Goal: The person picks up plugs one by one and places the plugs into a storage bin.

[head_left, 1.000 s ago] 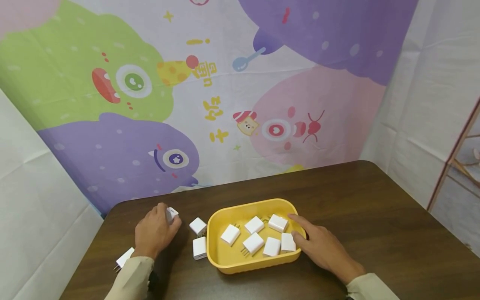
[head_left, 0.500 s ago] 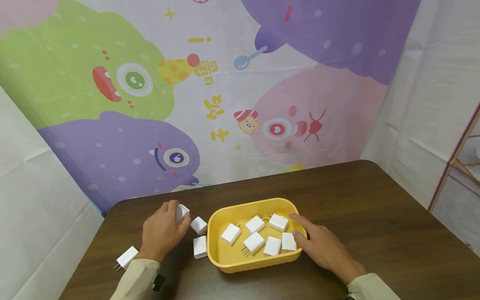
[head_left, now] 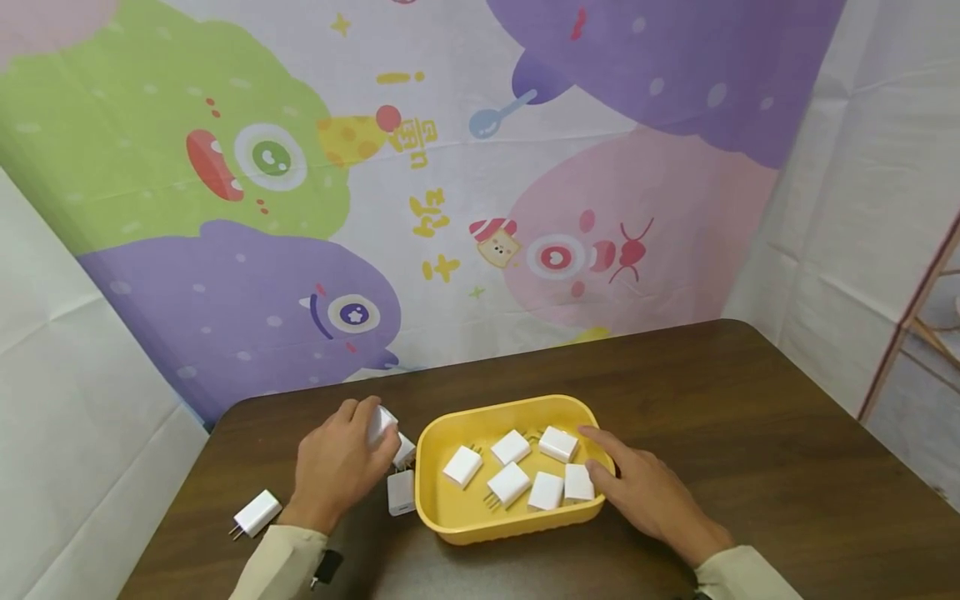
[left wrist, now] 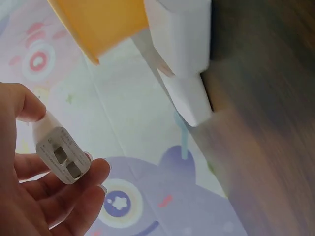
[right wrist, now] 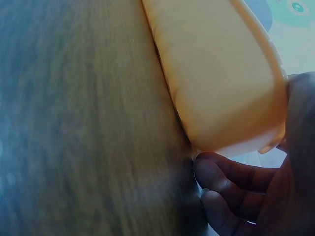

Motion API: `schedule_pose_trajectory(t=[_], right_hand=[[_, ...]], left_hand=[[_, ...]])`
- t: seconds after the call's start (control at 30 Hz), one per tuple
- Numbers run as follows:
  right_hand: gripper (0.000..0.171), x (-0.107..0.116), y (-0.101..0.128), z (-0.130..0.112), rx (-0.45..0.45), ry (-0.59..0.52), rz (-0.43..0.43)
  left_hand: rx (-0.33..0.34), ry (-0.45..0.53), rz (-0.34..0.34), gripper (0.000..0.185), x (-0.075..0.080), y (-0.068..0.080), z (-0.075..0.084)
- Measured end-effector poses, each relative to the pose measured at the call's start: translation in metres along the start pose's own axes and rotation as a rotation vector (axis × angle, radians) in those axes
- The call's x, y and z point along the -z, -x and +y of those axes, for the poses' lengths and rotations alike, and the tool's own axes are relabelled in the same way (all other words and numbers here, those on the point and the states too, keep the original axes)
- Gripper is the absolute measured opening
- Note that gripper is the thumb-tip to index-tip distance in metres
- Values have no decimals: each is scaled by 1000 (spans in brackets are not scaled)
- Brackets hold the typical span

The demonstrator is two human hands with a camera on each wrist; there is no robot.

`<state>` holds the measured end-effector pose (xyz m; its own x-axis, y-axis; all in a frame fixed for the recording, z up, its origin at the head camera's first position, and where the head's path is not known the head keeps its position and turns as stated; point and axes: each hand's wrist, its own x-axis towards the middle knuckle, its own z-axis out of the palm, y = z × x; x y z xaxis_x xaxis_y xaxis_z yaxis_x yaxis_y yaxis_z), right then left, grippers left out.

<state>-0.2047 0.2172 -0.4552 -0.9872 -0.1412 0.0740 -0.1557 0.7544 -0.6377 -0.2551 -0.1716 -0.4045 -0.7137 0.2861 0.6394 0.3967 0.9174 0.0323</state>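
Note:
My left hand [head_left: 341, 462] pinches a white charger plug [head_left: 380, 423] just left of the yellow tray [head_left: 483, 532]. In the left wrist view the held plug [left wrist: 60, 156] shows its folded prongs between thumb and fingers. Two more white plugs [head_left: 401, 492] lie on the table under and beside that hand, seen close in the left wrist view as white blocks [left wrist: 182, 59]. My right hand [head_left: 637, 492] grips the tray's right rim, fingers curled under its wall [right wrist: 221, 78]. Several white plugs [head_left: 508, 483] lie inside the tray.
Another white plug [head_left: 257, 512] lies near the table's left edge. The dark wooden table [head_left: 750, 450] ends at a cartoon-printed backdrop [head_left: 450, 208] behind. A wooden frame [head_left: 911, 325] stands at the far right.
My left hand has carried the pinched plug rightward, from the table's left part to just beside the tray's left rim. The right hand has stayed on the tray.

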Motion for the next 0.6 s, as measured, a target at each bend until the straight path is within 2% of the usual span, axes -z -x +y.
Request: schedule_pose_trajectory(t=[0.33,0.6], right_hand=[[48,-2,0,1,-2,3,7],[47,-1,0,0,-5,-2,8]], left_hand=[[-30,9,-62,45,7,-6,14],[60,88,-203,42,17,-8,32]])
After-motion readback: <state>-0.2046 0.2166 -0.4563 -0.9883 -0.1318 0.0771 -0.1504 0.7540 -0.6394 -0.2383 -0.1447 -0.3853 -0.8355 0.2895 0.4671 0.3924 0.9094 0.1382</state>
